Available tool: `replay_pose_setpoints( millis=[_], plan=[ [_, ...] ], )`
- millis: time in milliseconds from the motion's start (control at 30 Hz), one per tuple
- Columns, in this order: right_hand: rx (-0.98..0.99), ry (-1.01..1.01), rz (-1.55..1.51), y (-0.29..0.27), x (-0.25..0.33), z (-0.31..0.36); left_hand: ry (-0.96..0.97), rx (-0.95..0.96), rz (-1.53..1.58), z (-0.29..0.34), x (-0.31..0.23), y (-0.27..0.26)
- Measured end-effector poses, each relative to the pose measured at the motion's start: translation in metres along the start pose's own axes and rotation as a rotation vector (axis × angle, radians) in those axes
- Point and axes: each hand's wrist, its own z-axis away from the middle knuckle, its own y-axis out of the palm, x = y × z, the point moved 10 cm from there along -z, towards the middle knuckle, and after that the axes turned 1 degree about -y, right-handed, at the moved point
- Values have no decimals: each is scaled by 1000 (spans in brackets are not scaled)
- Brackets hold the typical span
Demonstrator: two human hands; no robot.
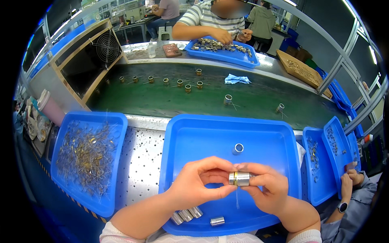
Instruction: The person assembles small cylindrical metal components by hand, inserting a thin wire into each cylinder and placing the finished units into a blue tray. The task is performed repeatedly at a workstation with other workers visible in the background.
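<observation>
Over the large blue tray [194,137], both hands meet on a short silver metal cylinder [242,179] with a yellowish band and thin wires hanging below it. My left hand [204,178] pinches its left end between thumb and fingers. Around the right end, my right hand [267,185] has its thumb and fingers closed. Behind the hands, one hollow metal cylinder [238,149] stands upright in the tray. Several silver cylinders [186,215] lie side by side near my left forearm, and another single cylinder [217,221] lies at the tray's near side.
At left, a blue tray [121,133] holds a tangle of wired parts. Beyond runs a green conveyor belt [146,99] with several small cylinders and a blue-white cloth [237,79]. A co-worker across handles parts over a blue tray [259,62]. Another person's hands [351,178] are beside trays at right.
</observation>
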Motion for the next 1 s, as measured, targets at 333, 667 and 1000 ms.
replay_pose_setpoints(
  millis=[333, 667, 1000],
  plan=[
    [-57, 14, -105, -6, -11, 3, -27, -46, 115, -6, 4, -6],
    [164, 555, 278, -10, -81, 7, 187, -147, -159, 19, -44, -19],
    [239, 464, 489, -84, -118, -28, 35, -971, -1539, 176, -127, -169]
  ],
)
